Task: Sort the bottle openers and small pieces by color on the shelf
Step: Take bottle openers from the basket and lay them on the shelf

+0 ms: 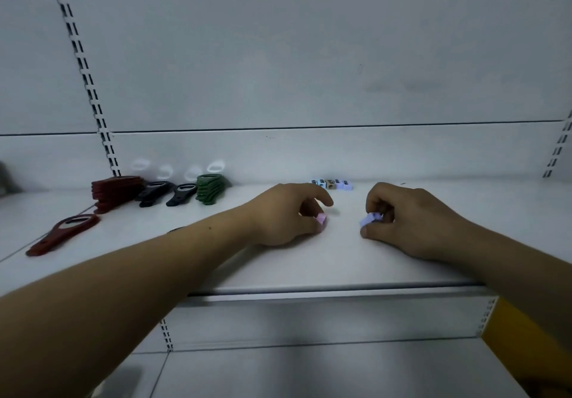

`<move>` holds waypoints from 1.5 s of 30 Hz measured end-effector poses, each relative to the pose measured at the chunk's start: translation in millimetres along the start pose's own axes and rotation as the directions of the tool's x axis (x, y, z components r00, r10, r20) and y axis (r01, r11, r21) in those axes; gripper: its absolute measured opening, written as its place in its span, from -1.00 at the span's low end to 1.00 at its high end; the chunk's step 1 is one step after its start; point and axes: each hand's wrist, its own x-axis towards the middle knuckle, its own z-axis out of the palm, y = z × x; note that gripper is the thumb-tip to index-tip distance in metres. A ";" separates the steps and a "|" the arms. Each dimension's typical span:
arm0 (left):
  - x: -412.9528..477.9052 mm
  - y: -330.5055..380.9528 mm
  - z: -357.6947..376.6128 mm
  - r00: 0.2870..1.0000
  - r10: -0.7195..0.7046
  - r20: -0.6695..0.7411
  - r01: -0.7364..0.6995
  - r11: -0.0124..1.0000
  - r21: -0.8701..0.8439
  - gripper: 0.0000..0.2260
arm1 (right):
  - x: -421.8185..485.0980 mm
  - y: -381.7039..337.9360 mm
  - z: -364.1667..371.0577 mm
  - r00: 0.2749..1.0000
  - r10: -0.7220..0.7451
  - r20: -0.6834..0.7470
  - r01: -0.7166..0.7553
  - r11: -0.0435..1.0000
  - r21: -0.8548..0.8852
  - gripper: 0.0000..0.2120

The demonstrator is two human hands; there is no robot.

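Observation:
My left hand rests on the white shelf and pinches a small pink piece. To its right, my right hand curls round a small purple piece. A row of several small pieces in blue, tan and purple stands at the back wall behind my hands. At the back left lie a stack of red bottle openers, two black openers, a stack of green openers and several white openers. One red opener lies alone at the left.
The shelf's back panel rises right behind the pieces. Slotted uprights run up the wall at left and right. A lower shelf sits below the front edge, with something yellow at the lower right.

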 end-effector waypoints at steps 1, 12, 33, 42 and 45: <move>0.2 1.6 1.0 1.000 0.002 0.008 -0.002 1.000 0.003 -0.79 | -1.4 1.0 -0.9 1.000 -0.004 0.018 0.004 1.000 -0.005 -0.84; 4.2 2.1 2.2 0.999 -0.007 0.037 0.006 1.000 0.029 -0.93 | 11.9 -5.3 1.8 0.986 0.004 0.166 0.015 0.994 -0.112 -0.81; 60.7 -6.0 4.6 0.998 -0.057 0.027 0.049 0.970 0.238 -0.79 | 128.0 67.8 9.8 0.985 0.001 0.174 0.052 0.951 -0.303 -0.77; 69.2 -21.0 1.1 0.984 -0.168 -0.053 0.176 0.940 0.293 -0.67 | 139.6 62.2 17.4 0.962 -0.137 0.237 0.196 0.949 -0.248 -0.52; 79.3 -20.7 0.4 0.978 -0.202 -0.052 0.208 0.925 0.318 -0.65 | 141.0 58.3 21.8 0.942 -0.193 0.274 0.261 0.935 -0.240 -0.71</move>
